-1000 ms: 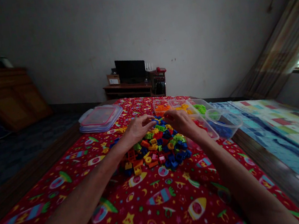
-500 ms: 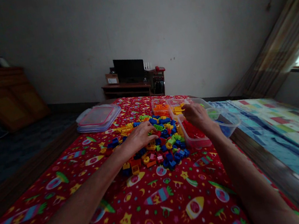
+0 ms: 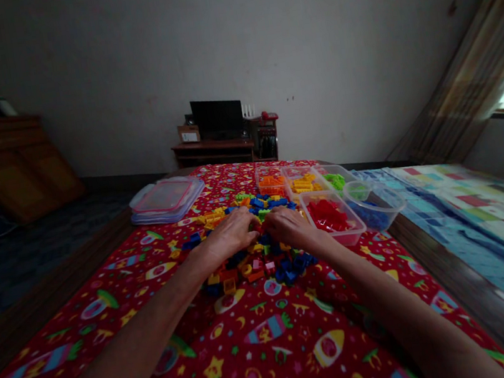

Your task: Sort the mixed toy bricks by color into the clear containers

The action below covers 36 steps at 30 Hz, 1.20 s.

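Observation:
A heap of small plastic building blocks [image 3: 262,257] in red, blue, yellow, green and orange lies on a red patterned cloth [image 3: 265,338]. My left hand [image 3: 232,231] rests on the heap's left part, fingers curled down into the blocks. My right hand [image 3: 288,226] sits beside it on the heap, fingers bent and nearly touching the left hand's. What either hand grips is hidden under the fingers. Just right of my right hand stands a clear tub of red blocks [image 3: 332,218].
Behind the heap stand clear tubs with orange blocks [image 3: 271,181], yellow blocks [image 3: 304,182] and green blocks [image 3: 336,180], and a round tub of blue blocks [image 3: 372,209] at the right. Stacked lids [image 3: 167,198] lie at the back left. A quilted bed [image 3: 484,223] lies to the right.
My right hand has come back from over the red-block tub down to the heap beside my left hand. My left hand has stayed on the heap.

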Each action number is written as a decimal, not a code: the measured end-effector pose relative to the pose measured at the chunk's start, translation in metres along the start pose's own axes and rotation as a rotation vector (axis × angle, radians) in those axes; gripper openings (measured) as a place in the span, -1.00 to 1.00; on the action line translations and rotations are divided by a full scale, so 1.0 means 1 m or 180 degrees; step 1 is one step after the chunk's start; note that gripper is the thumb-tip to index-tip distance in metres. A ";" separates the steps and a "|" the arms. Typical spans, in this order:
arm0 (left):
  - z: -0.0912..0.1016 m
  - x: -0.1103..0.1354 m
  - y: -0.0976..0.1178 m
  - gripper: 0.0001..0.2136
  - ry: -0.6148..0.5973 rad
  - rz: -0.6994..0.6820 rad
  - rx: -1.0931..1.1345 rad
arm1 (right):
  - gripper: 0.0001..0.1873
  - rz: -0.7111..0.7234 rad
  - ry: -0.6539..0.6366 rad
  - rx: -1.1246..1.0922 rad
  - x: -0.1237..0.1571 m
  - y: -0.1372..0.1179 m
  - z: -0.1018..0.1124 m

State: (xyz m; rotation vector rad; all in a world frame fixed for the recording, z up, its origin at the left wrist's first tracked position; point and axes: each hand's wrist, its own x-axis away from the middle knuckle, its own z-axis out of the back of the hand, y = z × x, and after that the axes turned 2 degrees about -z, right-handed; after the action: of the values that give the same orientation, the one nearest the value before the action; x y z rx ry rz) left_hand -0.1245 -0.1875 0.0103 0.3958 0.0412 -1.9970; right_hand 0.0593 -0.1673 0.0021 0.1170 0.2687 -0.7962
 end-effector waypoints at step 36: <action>0.032 0.009 -0.028 -0.77 -0.0585 0.0163 -0.0161 | -0.69 -0.1802 0.0533 0.0487 0.027 0.084 0.060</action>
State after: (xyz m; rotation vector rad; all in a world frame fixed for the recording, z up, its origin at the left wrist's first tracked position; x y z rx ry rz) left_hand -0.1610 -0.1897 0.0340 0.1782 -0.0335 -1.9697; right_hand 0.1494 -0.1392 0.0519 0.2587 0.4076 -1.3733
